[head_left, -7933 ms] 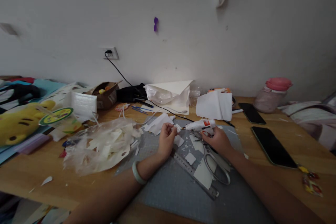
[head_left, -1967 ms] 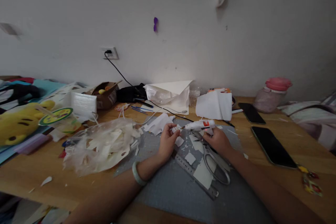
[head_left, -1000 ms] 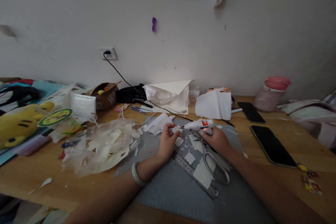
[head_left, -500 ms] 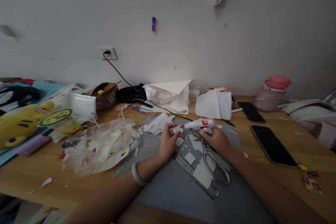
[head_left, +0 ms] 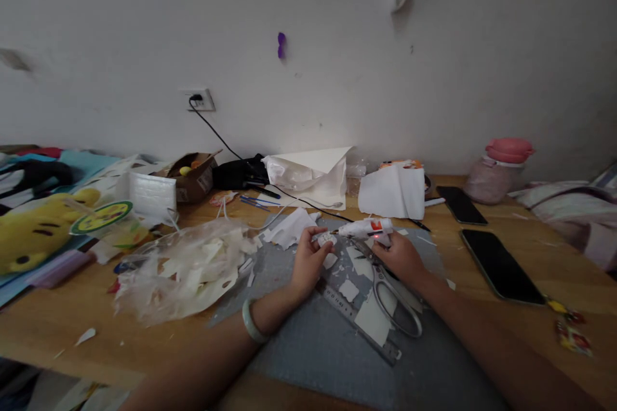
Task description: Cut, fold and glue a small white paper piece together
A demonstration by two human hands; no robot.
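Observation:
Between the thumb and fingers of my left hand (head_left: 311,258) is a small white paper piece (head_left: 327,240). My right hand (head_left: 399,255) grips a white glue gun (head_left: 367,228) with a small red light lit on it. Its nozzle points left and is close to the paper piece; whether they touch I cannot tell. Scissors (head_left: 396,308) lie beneath and in front of my right hand. A metal ruler (head_left: 359,324) rests slantwise on the grey cutting mat (head_left: 308,350), among paper scraps (head_left: 349,290).
To the left a clear plastic bag (head_left: 187,270) holds paper scraps. Two phones (head_left: 501,266) and a pink-lidded jar (head_left: 496,173) stand or lie at right. A black cord (head_left: 216,131) runs from the wall socket (head_left: 205,100). A lidded cup (head_left: 108,225) stands at left.
The paper piece in my left hand has turned slightly, and the glue gun's nozzle tip has shifted a little off it. Otherwise both hands stay in place.

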